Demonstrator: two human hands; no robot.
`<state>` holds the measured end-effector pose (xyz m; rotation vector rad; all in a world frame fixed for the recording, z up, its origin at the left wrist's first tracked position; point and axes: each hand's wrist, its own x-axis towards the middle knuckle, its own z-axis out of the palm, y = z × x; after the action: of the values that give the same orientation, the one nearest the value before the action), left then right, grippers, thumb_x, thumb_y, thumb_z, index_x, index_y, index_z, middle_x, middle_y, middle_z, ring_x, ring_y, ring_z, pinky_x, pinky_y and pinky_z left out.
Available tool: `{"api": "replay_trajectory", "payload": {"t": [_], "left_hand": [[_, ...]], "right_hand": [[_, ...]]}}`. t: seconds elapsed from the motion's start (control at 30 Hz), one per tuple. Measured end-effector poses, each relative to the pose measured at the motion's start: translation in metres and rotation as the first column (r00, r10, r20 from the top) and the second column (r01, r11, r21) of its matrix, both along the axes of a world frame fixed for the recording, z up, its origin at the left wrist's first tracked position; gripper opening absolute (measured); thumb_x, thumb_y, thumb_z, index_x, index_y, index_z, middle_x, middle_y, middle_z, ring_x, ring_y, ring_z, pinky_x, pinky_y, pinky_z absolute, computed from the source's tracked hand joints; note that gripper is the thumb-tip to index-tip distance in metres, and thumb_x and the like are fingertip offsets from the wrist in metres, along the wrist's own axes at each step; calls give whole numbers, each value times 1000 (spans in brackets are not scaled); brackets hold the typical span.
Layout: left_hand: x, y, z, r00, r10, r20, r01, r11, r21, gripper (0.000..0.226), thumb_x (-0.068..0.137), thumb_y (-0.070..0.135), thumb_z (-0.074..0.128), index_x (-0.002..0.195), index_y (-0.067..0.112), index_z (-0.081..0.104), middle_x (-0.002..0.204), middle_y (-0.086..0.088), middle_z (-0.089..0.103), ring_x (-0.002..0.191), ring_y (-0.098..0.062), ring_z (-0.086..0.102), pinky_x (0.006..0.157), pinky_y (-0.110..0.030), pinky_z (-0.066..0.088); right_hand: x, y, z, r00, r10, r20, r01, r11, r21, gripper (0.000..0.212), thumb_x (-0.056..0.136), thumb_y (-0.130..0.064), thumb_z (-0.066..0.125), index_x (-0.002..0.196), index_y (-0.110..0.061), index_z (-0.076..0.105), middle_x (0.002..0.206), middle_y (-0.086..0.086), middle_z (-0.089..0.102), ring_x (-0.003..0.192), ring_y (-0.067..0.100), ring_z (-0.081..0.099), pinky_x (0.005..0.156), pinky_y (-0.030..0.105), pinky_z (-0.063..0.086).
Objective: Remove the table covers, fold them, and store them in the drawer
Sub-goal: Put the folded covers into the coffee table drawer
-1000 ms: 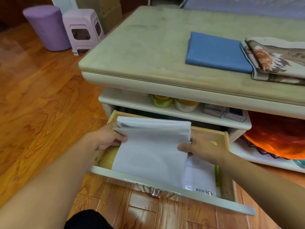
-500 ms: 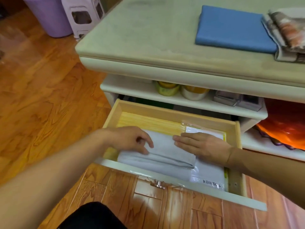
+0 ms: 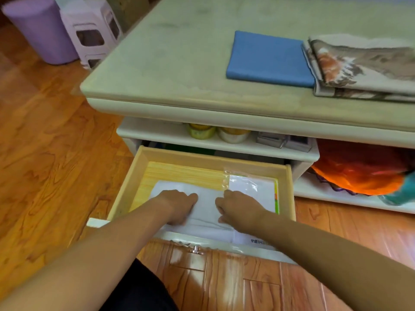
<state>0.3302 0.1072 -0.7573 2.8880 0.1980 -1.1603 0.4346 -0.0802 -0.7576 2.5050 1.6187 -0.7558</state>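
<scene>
Far left, floor: a lilac cylinder bin (image 3: 42, 30) stands beside a pale plastic stool (image 3: 94, 34), both well apart from the work.
Bench: the bench (image 3: 179, 63) top is bare of any spread cover at its left and middle.
Drawer: the drawer (image 3: 125, 189) under the bench is pulled out, with its wooden floor showing at the back left.
Left hand: the left hand (image 3: 179, 206) lies knuckles-up on the white folded cover (image 3: 206, 207). The fingers curl down into the cloth, but I cannot tell whether the grip is closed on it or only pressing.
White folded cover: it lies flat in the front part of the drawer, under both hands, with its right edge over a clear plastic document sleeve (image 3: 251, 187).
Right hand: the right hand (image 3: 238, 206) rests on the cover's right portion, fingers bent downward. Its grip is likewise not readable.
Shelf: jars and small boxes sit on the shelf (image 3: 157, 133) just above the drawer.
Bench, right: a blue folded cover (image 3: 267, 57) touches a patterned folded cover (image 3: 363, 63). Both are folded but not yet stored.
Progress, judged: removal and folding look complete. One cover of three is in the drawer, so two are left to store and the drawer is left to close.
</scene>
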Motion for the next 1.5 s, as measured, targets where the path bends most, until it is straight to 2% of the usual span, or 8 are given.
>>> {"api": "replay_trajectory", "payload": {"t": [0.17, 0.3, 0.53, 0.8, 0.97, 1.17, 1.33, 1.5], "left_hand": [[-16, 3, 11, 983, -17, 183, -25, 975, 220, 87, 83, 48, 73, 151, 28, 21, 153, -14, 26, 142, -37, 27, 116, -58, 27], [-32, 35, 18, 996, 73, 45, -77, 992, 103, 128, 79, 63, 75, 152, 46, -29, 169, 3, -15, 156, -31, -14, 123, -63, 9], [-43, 35, 15, 986, 147, 80, -142, 988, -65, 123, 88, 38, 77, 153, 45, -26, 166, -1, -6, 155, -27, -12, 121, -50, 27], [-38, 29, 17, 989, 138, 55, -137, 990, -22, 113, 92, 39, 71, 156, 41, -22, 166, -7, -3, 154, -32, -8, 118, -49, 33], [-41, 27, 25, 954, 297, -28, -298, 944, -140, 109, 86, 58, 71, 157, 47, -11, 168, -2, -13, 155, -28, -18, 124, -56, 8], [-12, -27, 37, 980, 185, -69, -180, 981, 79, 101, 85, 74, 58, 161, 32, 6, 165, -15, 4, 149, -42, 11, 115, -56, 27], [-7, -37, 41, 960, 199, -194, -218, 973, -80, 75, 95, 79, 27, 155, 54, -10, 170, -14, -2, 157, -35, 9, 119, -48, 27], [-4, -30, 38, 972, 154, -179, -156, 988, 2, 65, 99, 71, 29, 153, 60, -6, 168, -23, -8, 152, -46, 16, 122, -50, 23]], "right_hand": [[-14, -13, 5, 937, -351, 6, 348, 932, 96, 78, 84, -46, 75, 143, -14, 34, 131, 14, 39, 114, 33, 51, 87, 41, 51], [-5, -12, 18, 343, -804, -486, 752, 545, -371, 50, 85, -41, 77, 101, -1, 50, 83, 21, 60, 56, 26, 62, 59, 30, 52], [-2, -10, 10, -282, -544, -790, 814, 301, -498, 36, 89, 4, 70, 121, 3, 54, 128, 20, 56, 91, 35, 67, 67, 45, 63], [-6, -28, -21, -430, -366, -825, 759, 348, -550, 79, 89, 12, 63, 154, -21, 31, 135, 12, 60, 109, 36, 69, 78, 52, 60], [-2, -17, -16, -269, -529, -805, 754, 404, -518, 75, 88, 6, 69, 150, -16, 34, 137, 16, 56, 104, 37, 69, 74, 48, 62], [-9, -19, 11, 764, -605, -224, 582, 796, -166, 64, 83, -61, 64, 122, -13, 52, 104, 6, 71, 86, 22, 64, 74, 33, 51], [2, -31, 68, 904, -427, -20, 421, 880, 220, 44, 97, -54, 52, 111, -14, 64, 107, 7, 65, 95, 29, 64, 73, 36, 49], [107, -74, 180, 719, -616, 322, -4, 459, 888, 24, 87, -11, 62, 109, -6, 66, 100, 16, 58, 87, 34, 55, 70, 41, 49]]}}
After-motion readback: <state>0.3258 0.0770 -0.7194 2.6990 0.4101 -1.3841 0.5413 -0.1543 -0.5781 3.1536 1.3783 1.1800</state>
